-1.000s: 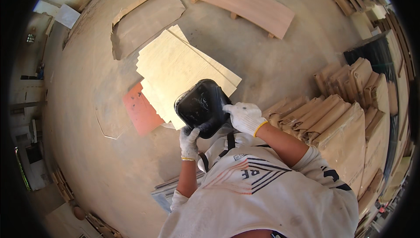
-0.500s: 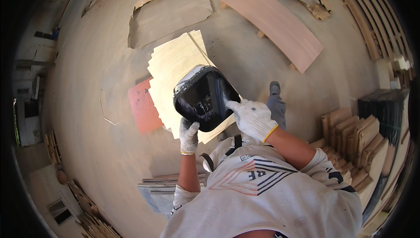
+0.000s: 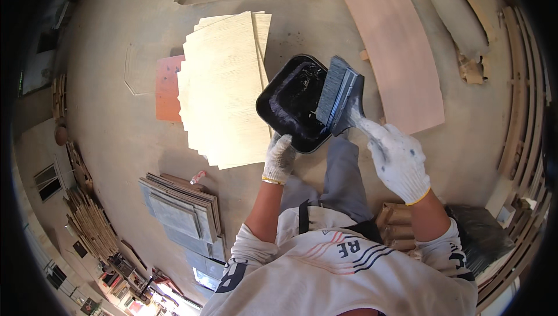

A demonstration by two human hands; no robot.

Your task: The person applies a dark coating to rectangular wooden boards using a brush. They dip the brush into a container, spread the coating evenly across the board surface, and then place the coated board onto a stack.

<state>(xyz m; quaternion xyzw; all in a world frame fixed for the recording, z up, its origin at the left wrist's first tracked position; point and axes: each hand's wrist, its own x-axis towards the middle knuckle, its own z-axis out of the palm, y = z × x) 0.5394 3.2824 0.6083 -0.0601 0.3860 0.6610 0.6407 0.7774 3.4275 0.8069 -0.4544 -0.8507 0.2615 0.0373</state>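
One black tray (image 3: 295, 92), near edge gripped by the closed fingers (image 3: 283, 143) of the gloved left hand (image 3: 279, 159); one wide brush (image 3: 340, 98) at the tray's right edge, handle clasped in the gloved right hand's (image 3: 400, 162) curled fingers; pale sheets (image 3: 221, 89), stacked, left.

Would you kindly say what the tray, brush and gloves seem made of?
Tray: perhaps plastic, given its rounded, moulded shape; the black shine may be partly wet residue.
Brush: grey bristles, fibre unclear; the smooth dark handle is perhaps plastic.
Gloves: probably knitted cotton, matte, given their fabric texture.
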